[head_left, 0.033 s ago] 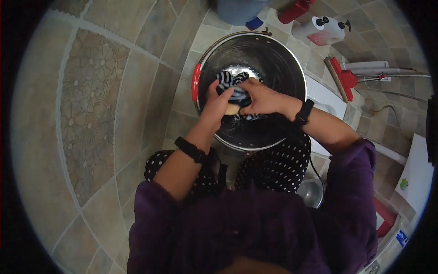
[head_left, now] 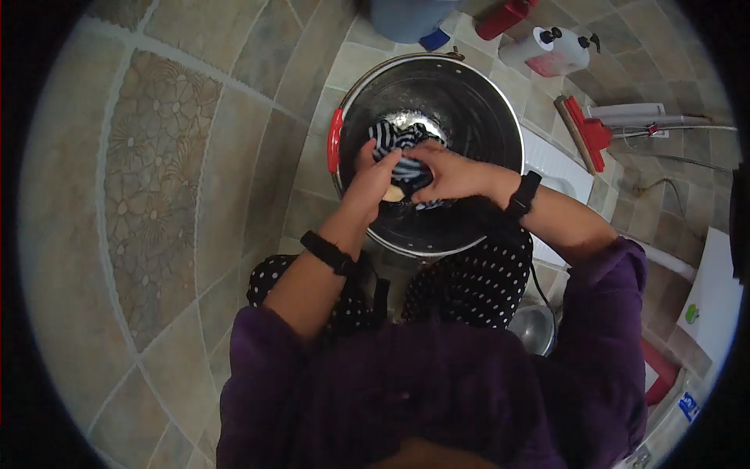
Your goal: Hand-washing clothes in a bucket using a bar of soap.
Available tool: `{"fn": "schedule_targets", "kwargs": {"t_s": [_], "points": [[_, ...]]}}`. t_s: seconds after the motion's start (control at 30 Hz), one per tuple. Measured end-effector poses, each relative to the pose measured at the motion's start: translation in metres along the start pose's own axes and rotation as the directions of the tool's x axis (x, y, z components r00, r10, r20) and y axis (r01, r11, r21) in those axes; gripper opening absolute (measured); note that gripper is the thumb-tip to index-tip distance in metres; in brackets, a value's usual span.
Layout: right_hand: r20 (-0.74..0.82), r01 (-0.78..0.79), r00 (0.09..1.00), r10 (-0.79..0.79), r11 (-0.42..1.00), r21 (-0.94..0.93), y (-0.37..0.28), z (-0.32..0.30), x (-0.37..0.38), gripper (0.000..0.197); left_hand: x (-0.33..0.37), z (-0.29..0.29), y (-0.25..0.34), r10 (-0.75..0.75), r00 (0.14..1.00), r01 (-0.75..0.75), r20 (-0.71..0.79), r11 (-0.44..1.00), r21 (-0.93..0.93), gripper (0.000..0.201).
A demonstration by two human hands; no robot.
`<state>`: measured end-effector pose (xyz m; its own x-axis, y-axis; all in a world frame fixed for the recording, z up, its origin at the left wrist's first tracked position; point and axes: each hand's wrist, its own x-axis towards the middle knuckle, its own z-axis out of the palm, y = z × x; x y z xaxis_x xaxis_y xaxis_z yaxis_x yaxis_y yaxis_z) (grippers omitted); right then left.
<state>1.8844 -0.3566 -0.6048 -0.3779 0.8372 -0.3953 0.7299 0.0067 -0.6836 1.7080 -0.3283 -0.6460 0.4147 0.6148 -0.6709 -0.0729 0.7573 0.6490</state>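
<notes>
From my remote view, the floor (head_left: 141, 195) is tiled stone in grey-brown tones, laid in a mix of plain slabs and one long panel with an embossed floral pattern (head_left: 156, 156) on the left. Pale grout lines curve toward the picture's rim. At the far edge I see the base of a blue-grey bucket (head_left: 406, 16), just beside it a red container (head_left: 504, 16), and to the right a white plastic jug (head_left: 547, 51) lying on its side. Further right lies a red-headed brush (head_left: 586, 133) with a pale handle. A small steel bowl (head_left: 535, 328) sits near right. Lighting is even and diffuse.
</notes>
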Motion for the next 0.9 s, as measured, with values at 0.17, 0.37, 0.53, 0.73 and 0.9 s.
{"fn": "schedule_targets", "kwargs": {"t_s": [0.17,0.37,0.53,0.73,0.9], "points": [[0.330,-0.180,0.922,0.204,0.978,-0.102,0.042,-0.002,0.015,0.083,0.013,0.003,-0.008,-0.088,0.994,0.075,0.059,0.978,0.196,0.074],[0.120,-0.688,0.660,0.742,0.661,-0.301,0.063,0.035,0.076,0.118,-0.027,0.002,0.009,-0.031,0.994,0.013,0.105,0.985,0.171,0.066],[0.046,-0.626,0.673,0.738,0.602,-0.497,0.118,0.085,0.094,0.115,-0.049,0.003,0.005,0.002,0.986,-0.031,0.168,0.985,0.170,0.055],[0.010,-0.617,0.773,0.634,0.756,-0.218,0.109,0.054,0.082,0.077,-0.051,0.008,0.009,-0.005,0.988,-0.009,0.153,0.996,0.092,0.055],[-0.172,-0.516,0.849,0.499,0.853,-0.077,0.039,-0.005,0.043,0.082,-0.030,0.005,-0.003,-0.022,0.997,0.007,0.080,0.982,0.188,0.070]]}}
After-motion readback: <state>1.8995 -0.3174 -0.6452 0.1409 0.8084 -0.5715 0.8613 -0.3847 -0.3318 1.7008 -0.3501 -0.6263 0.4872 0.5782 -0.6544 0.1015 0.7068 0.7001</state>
